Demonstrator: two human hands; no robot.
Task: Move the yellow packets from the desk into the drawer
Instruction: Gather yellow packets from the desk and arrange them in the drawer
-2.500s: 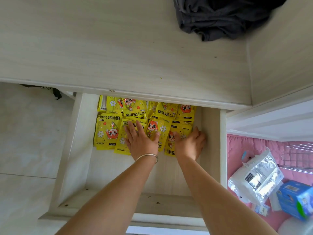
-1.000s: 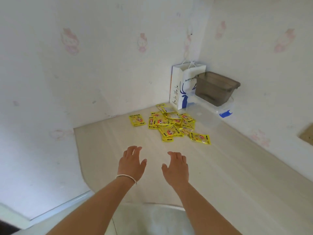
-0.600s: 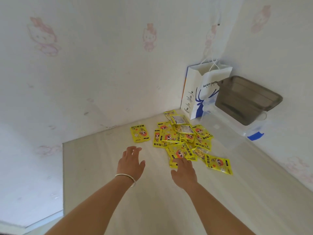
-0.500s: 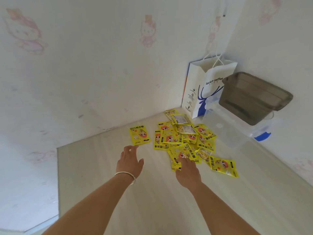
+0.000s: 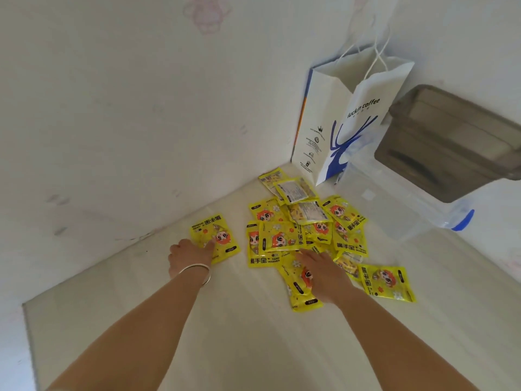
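Several yellow packets (image 5: pixel 307 232) with cartoon faces lie in a loose heap on the pale wooden desk (image 5: pixel 239 342), near its far corner. One single yellow packet (image 5: pixel 215 238) lies apart, left of the heap. My left hand (image 5: pixel 190 256), with a thin bracelet at the wrist, rests its fingers flat on that single packet's near edge. My right hand (image 5: pixel 324 272) lies flat on the heap's near side, covering part of a packet (image 5: pixel 298 289). Neither hand has lifted anything. The drawer is out of view.
A white paper bag (image 5: pixel 346 119) with a blue deer logo stands in the corner behind the heap. To its right sits a clear plastic box (image 5: pixel 394 213) with a grey tub (image 5: pixel 451 145) tilted on it. Walls close the desk at the back and right.
The view swung up from the open drawer to the desk. Both hands then reached forward over the desk; now the left touches the lone packet and the right presses on the heap.
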